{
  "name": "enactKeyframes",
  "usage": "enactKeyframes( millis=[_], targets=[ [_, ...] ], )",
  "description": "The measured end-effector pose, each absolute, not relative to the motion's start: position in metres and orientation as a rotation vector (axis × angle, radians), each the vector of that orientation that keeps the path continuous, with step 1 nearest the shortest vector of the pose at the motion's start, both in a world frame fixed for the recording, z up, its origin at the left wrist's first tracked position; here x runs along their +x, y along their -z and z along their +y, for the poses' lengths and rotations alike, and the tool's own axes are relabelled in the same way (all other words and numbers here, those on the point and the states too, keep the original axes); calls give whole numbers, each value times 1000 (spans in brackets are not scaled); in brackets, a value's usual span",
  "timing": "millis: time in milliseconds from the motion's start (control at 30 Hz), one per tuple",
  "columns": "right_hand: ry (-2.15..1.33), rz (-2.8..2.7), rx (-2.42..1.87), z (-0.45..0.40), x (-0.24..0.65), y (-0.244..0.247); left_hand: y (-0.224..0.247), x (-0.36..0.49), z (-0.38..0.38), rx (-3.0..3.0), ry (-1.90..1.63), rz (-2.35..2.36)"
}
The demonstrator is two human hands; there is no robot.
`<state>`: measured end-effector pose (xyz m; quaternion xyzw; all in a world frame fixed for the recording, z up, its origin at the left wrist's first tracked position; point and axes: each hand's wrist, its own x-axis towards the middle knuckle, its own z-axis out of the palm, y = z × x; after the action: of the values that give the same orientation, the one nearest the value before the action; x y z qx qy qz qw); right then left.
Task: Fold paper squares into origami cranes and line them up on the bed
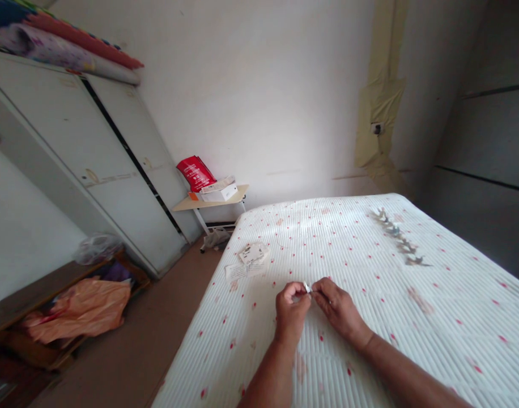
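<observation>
Over the near middle of the bed, my left hand (293, 309) pinches a small folded piece of paper (307, 287) between thumb and fingers. My right hand (334, 306) meets it from the other side, its fingertips closed on the same piece. The paper is pale and mostly covered by the fingers, so its folded shape is unclear. Off to the right lies a row of several small folded paper figures (396, 233), which look like paper cranes. Left of my hands rests a small pile of printed paper pieces (253, 253).
The bed (348, 368) has a white ribbed cover with red dots. Beyond its far left corner, a small table (185, 204) carries a red bag (195, 173) and a white box (220, 193). A grey cabinet (115, 170) and a low wooden shelf with an orange bag (83, 309) stand left.
</observation>
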<state>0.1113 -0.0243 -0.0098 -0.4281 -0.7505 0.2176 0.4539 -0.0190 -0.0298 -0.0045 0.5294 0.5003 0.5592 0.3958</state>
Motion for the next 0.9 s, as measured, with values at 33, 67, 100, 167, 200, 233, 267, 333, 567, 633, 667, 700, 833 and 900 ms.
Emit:
enactKeyframes(
  millis=[33, 67, 100, 167, 200, 233, 267, 333, 567, 633, 667, 700, 833, 900],
  targets=[
    [-526, -1862, -1061, -24, 112, 11, 5, -19, -30, 1322, -1409, 1248],
    [-521, -1870, -1063, -24, 112, 11, 6, -20, -29, 1300, -1396, 1225],
    [-523, -1875, -1062, -23, 113, 11, 6, -20, -29, 1275, -1382, 1199],
    [-541, -1878, -1054, -23, 115, 10, 5, -21, -28, 1224, -1348, 1150],
    [-552, -1874, -1051, -23, 115, 8, 5, -21, -28, 1198, -1333, 1126],
    [-563, -1868, -1050, -23, 115, 7, 4, -21, -28, 1173, -1322, 1102],
    [-573, -1860, -1052, -24, 116, 5, 2, -22, -29, 1154, -1312, 1078],
    [-595, -1841, -1056, -25, 116, 3, 0, -22, -29, 1132, -1294, 1045],
    [-731, -1695, -1100, -25, 115, 4, 1, -23, -29, 1053, -1277, 1006],
    [-747, -1668, -1084, -25, 116, 4, 1, -23, -29, 1012, -1262, 975],
    [-754, -1665, -1070, -25, 117, 3, 1, -23, -29, 992, -1253, 959],
    [-761, -1670, -1052, -25, 117, 1, 2, -24, -29, 977, -1247, 944],
    [-803, -1722, -964, -25, 119, -7, 5, -28, -27, 978, -1204, 905],
    [-832, -1723, -935, -25, 120, -8, 7, -30, -25, 1002, -1167, 901]
  ],
)
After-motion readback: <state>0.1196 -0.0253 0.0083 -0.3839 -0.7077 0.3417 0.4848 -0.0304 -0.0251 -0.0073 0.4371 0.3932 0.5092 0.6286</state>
